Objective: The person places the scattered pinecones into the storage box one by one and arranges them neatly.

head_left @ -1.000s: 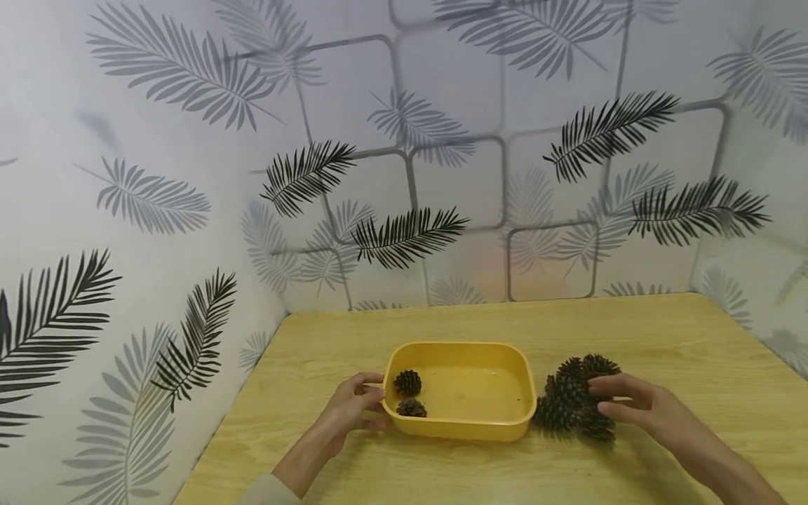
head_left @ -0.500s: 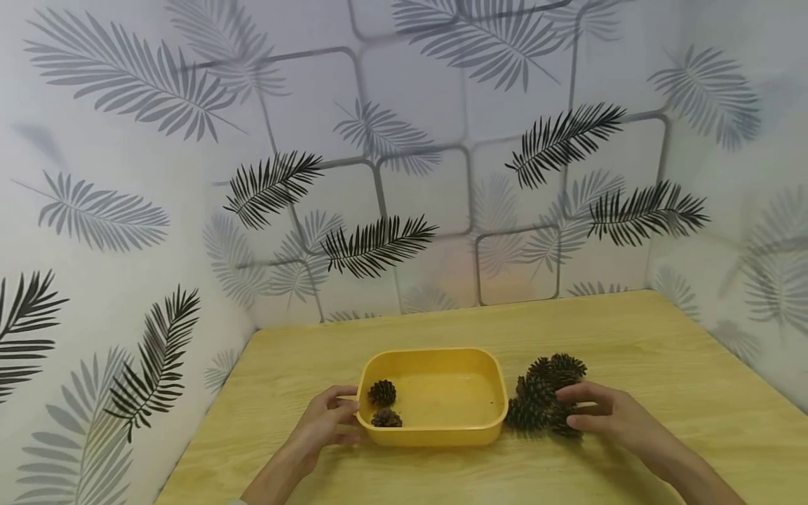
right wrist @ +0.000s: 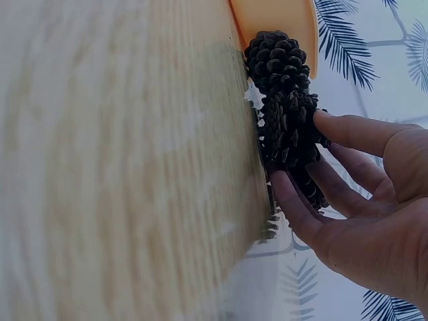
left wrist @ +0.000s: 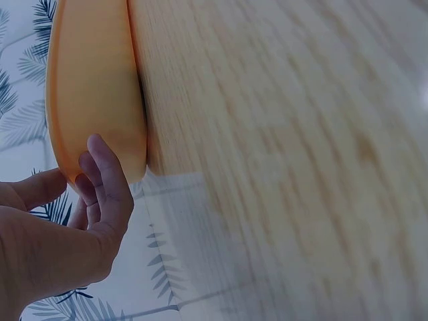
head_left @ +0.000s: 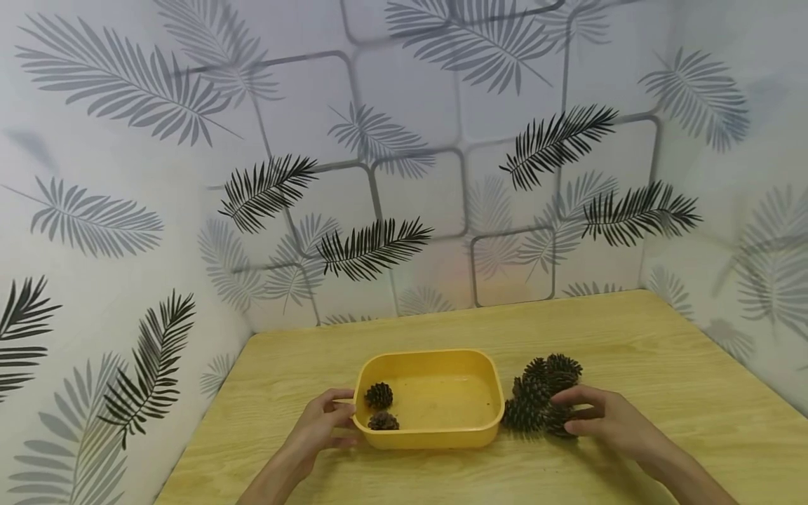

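Observation:
A yellow plastic basin (head_left: 435, 438) stands on the table with two pine cones inside: one (head_left: 379, 395) by its left wall, another (head_left: 383, 421) in the near left corner. My left hand (head_left: 325, 424) grips the basin's left end, thumb at the rim and fingers against the outer wall, as the left wrist view shows. A cluster of several pine cones (head_left: 530, 393) lies just right of the basin. At its near right side, my right hand (head_left: 606, 421) holds a pine cone (right wrist: 297, 124) between thumb and fingers, still among the others. The fingers partly hide that cone.
The wooden table (head_left: 303, 365) runs back to a wall (head_left: 416, 280) with a leaf pattern. Its left side meets another patterned wall (head_left: 183, 266). Table surface extends in front of the basin and to the right of the pine cones.
The head view has swung right, so everything sits further left in it. My left hand stays at the basin and my right hand at the cones, with little movement.

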Motion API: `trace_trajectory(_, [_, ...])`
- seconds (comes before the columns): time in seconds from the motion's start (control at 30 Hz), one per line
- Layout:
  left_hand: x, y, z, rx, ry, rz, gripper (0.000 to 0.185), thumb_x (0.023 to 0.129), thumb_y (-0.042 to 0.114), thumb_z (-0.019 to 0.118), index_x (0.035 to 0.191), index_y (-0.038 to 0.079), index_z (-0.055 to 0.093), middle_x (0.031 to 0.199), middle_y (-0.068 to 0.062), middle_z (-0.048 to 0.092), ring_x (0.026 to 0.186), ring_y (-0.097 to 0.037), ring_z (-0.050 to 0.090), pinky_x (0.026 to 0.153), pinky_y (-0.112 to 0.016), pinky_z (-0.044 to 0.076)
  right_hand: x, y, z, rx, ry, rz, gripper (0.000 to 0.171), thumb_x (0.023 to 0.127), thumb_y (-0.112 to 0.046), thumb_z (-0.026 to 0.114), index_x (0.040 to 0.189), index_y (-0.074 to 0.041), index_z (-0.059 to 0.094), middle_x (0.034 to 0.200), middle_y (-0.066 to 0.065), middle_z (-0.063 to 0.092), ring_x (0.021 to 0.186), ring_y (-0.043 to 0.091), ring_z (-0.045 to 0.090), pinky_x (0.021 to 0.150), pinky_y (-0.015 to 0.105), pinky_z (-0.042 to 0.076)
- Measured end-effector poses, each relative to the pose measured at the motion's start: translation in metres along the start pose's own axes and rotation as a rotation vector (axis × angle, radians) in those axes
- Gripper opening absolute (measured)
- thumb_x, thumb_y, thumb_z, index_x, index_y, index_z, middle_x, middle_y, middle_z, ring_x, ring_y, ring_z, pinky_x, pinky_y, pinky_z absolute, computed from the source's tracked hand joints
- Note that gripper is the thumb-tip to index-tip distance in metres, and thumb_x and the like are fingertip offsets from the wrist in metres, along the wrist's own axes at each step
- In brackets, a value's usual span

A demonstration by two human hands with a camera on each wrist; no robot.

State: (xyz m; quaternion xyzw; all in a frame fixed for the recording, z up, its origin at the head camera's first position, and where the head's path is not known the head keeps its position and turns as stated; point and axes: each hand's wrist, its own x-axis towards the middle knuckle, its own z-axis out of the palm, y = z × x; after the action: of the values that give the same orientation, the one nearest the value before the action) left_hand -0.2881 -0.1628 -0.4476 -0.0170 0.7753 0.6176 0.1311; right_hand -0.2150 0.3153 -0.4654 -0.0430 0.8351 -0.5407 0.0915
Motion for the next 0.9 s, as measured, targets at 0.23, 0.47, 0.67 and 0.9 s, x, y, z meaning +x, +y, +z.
trace_trajectory(0.23, [-0.001,-0.002,-0.002,-0.002,0.004,0.007,0.041,0.106,0.015,0.061,0.144,-0.001,0.053,0.124,-0.022,0.059,0.093,-0.026,0.065,0.076,-0.041,0.066,0.002,-0.001,0.002,0.006,0.012,0.014,0.046,0.095,-0.017,0.077,0.136,-0.002,0.063,0.16,0.039,0.026,0.122,0.043,0.062,0.089,0.049,0.06])
trace_trajectory(0.47, [0.0,-0.003,-0.004,-0.004,0.002,0.012,0.041,0.106,0.015,0.061,0.143,0.0,0.053,0.124,-0.021,0.061,0.094,-0.026,0.067,0.077,-0.042,0.066,0.001,-0.005,0.001,0.002,0.012,-0.006,0.045,0.095,-0.016,0.077,0.136,-0.001,0.063,0.16,0.039,0.025,0.122,0.045,0.061,0.089,0.048,0.061])
trace_trajectory(0.67, [-0.002,-0.002,-0.004,-0.009,-0.005,0.021,0.041,0.106,0.015,0.061,0.143,-0.001,0.054,0.122,-0.019,0.061,0.092,-0.024,0.067,0.077,-0.042,0.066,-0.001,-0.008,-0.001,0.021,0.001,-0.043,0.046,0.096,-0.014,0.075,0.138,0.001,0.061,0.153,0.035,0.041,0.121,0.046,0.062,0.089,0.049,0.062])
trace_trajectory(0.9, [-0.005,0.0,-0.004,-0.013,-0.02,0.033,0.042,0.105,0.015,0.062,0.143,-0.002,0.053,0.123,-0.021,0.061,0.093,-0.025,0.066,0.077,-0.041,0.066,-0.004,-0.011,-0.004,0.059,-0.015,-0.09,0.047,0.098,-0.012,0.073,0.139,0.005,0.058,0.147,0.035,0.047,0.112,0.036,0.068,0.087,0.046,0.064])
